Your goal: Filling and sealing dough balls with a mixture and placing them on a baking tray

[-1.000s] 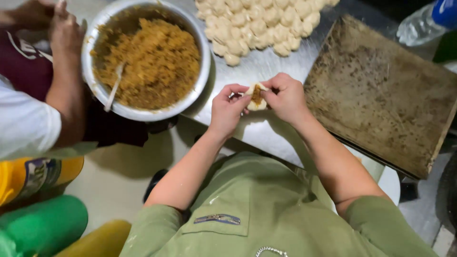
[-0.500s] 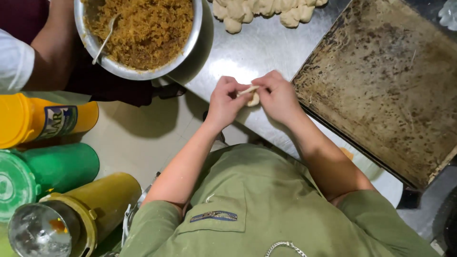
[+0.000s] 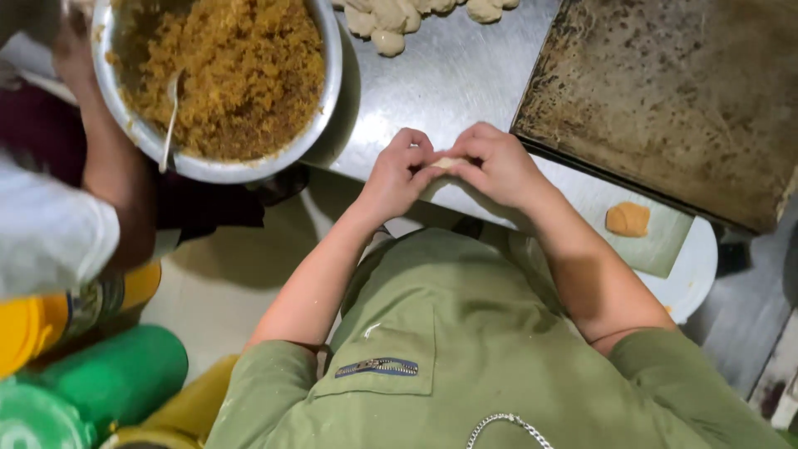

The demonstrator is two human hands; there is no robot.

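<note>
My left hand point(image 3: 397, 170) and my right hand point(image 3: 497, 164) meet over the edge of a steel table point(image 3: 449, 75), pinching a small pale piece of dough point(image 3: 446, 163) between the fingertips. Most of the dough is hidden by my fingers. A large metal bowl point(image 3: 332, 50) of golden-brown crumbly filling point(image 3: 233, 75) sits to the upper left with a spoon point(image 3: 170, 116) stuck in it. Several pale dough balls point(image 3: 391, 21) lie at the top edge of the table.
A dark, worn baking tray point(image 3: 673, 100) lies at the right. An orange lump point(image 3: 628, 219) rests on a green leaf on a white plate point(image 3: 698, 266). Another person's arm point(image 3: 112, 166) reaches by the bowl. Yellow and green containers point(image 3: 100, 374) stand below left.
The view has shifted, so the bowl and tray sit differently in frame. My hands stay together on the dough, fingers closing more tightly around it.
</note>
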